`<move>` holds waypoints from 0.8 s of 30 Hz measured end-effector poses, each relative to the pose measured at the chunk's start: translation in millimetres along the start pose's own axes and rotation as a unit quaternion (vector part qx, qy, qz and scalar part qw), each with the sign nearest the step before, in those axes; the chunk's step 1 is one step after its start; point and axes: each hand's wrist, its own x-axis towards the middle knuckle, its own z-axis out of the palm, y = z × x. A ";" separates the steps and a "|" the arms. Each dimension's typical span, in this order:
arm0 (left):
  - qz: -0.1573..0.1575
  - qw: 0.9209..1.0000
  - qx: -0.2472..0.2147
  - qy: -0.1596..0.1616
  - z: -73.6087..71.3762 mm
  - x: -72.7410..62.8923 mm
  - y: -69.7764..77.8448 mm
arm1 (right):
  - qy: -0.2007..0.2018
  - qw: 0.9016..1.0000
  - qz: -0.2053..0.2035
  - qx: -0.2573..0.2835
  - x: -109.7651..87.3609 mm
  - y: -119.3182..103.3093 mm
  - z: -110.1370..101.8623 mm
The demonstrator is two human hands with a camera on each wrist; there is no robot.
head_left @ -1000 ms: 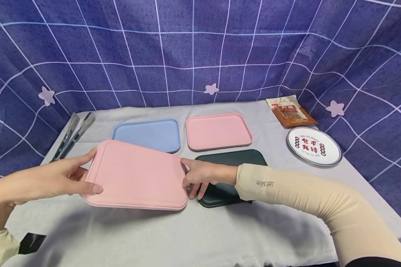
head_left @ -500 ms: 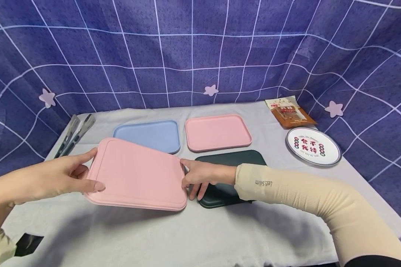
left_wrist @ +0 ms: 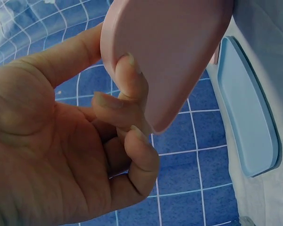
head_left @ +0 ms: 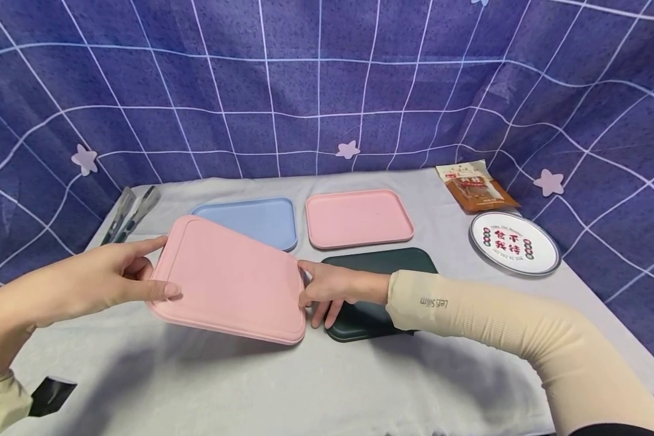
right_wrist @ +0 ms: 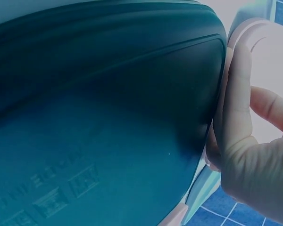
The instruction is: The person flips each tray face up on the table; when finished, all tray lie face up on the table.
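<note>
A pink tray is held tilted over the front left of the table, its left end higher than its right. My left hand pinches the left end, thumb on the upper face. In the left wrist view, curled fingers show by the tray's edge. At the opposite end, my right hand pinches the edge between thumb and forefinger, other fingers pointing down at the cloth. Beneath the right wrist lies a dark green tray; embossed marks show on its face in the right wrist view.
Behind are a blue tray, partly covered by the held one, and a second pink tray. Tongs lie at the back left. A brown food packet and a white plate sit at the right, before a blue curtain.
My left hand has risen a little and shifted right, lifting the left end of the pink tray further. The right hand keeps its place at the other end.
</note>
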 end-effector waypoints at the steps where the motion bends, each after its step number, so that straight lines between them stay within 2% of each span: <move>1: -0.002 1.000 0.000 0.000 0.2 -0.6 0.8 | -0.001 1.000 -0.002 0.001 0.2 0.5 -0.1; 6: -0.005 1.000 0.007 -0.002 1.3 -4.3 3.2 | -0.012 1.000 -0.005 -0.021 -2.9 -2.7 -3.7; 10: 0.009 0.999 0.029 0.014 1.6 -5.1 9.0 | -0.016 0.997 -0.004 -0.070 -12.2 -21.6 -10.6; 14: 0.017 0.997 0.061 0.040 1.6 -3.4 19.6 | 0.010 0.994 -0.009 -0.109 -22.8 -62.5 -17.1; 17: 0.007 0.995 0.083 0.052 2.2 -3.4 26.6 | 0.025 0.991 -0.023 -0.129 -28.6 -99.6 -15.8; 20: -0.002 0.993 0.103 0.059 3.7 -4.0 31.7 | 0.033 0.987 -0.029 -0.152 -30.8 -132.0 -8.6; 24: -0.011 0.991 0.122 0.062 5.1 -4.0 36.1 | 0.047 0.979 -0.015 -0.197 -31.7 -165.9 6.0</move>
